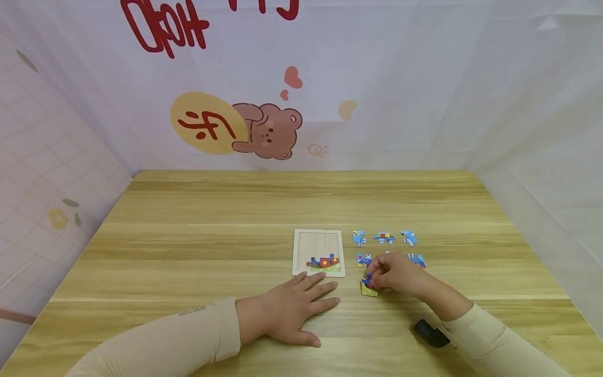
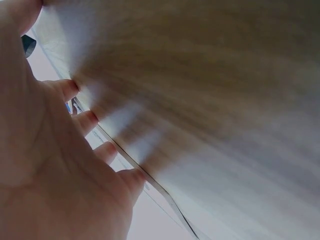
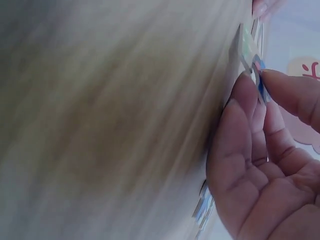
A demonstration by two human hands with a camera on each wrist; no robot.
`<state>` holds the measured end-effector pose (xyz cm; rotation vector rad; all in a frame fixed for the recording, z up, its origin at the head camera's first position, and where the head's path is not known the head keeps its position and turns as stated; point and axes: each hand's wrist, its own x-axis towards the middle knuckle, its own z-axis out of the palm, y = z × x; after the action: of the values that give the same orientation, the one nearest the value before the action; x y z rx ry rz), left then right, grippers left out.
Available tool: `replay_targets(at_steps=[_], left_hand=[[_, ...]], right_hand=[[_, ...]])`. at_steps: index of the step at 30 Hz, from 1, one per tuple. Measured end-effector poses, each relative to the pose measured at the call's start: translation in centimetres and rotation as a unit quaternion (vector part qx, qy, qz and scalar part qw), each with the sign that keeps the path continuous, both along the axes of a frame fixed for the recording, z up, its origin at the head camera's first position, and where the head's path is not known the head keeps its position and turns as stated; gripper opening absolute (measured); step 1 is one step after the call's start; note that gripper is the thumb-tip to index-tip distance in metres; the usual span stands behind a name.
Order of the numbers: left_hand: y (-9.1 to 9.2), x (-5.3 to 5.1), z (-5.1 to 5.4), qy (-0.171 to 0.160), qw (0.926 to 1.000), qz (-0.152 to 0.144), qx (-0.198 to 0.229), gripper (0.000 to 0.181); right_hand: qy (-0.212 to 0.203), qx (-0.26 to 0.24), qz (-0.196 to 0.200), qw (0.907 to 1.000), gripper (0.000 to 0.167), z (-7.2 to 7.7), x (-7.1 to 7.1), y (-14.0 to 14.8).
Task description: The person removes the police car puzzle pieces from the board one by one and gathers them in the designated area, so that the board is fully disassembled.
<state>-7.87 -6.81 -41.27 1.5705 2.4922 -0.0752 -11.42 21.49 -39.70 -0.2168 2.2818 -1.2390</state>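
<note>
My right hand pinches a puzzle piece between thumb and fingers. The piece has a yellow-green lower part and blue and red above; in the right wrist view the puzzle piece is tilted up from the table. To its left lies a shallow puzzle tray with a pale rim. Joined pieces with red wheels and a green strip fill part of its lower right. My left hand lies palm down with fingers spread, its fingertips at the tray's near edge. In the left wrist view, those fingers are straight.
Beyond my right hand several loose blue puzzle pieces lie in two rows, among them a corner piece and a middle piece; the hand partly covers the nearer row. A black device is by my right wrist. White cloth stands behind the wooden table.
</note>
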Motion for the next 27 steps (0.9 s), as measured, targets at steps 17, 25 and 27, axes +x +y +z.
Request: replay_targets(at_steps=[17,25,27], left_hand=[[-0.1,0.2,0.0,0.026,0.9996,-0.004,0.008,0.077],[-0.1,0.2,-0.1,0.023,0.9997,-0.002,0.005,0.077],[-0.1,0.2,-0.1,0.021,0.9998,0.000,0.005,0.077]], right_hand=[[0.107,0.130,0.002,0.9857,0.020,0.0,0.8,-1.2],[0.125,0.154,0.003,0.9801,0.021,0.1,1.0,-1.6],[0.127,0.157,0.004,0.9794,0.020,0.1,1.0,-1.6]])
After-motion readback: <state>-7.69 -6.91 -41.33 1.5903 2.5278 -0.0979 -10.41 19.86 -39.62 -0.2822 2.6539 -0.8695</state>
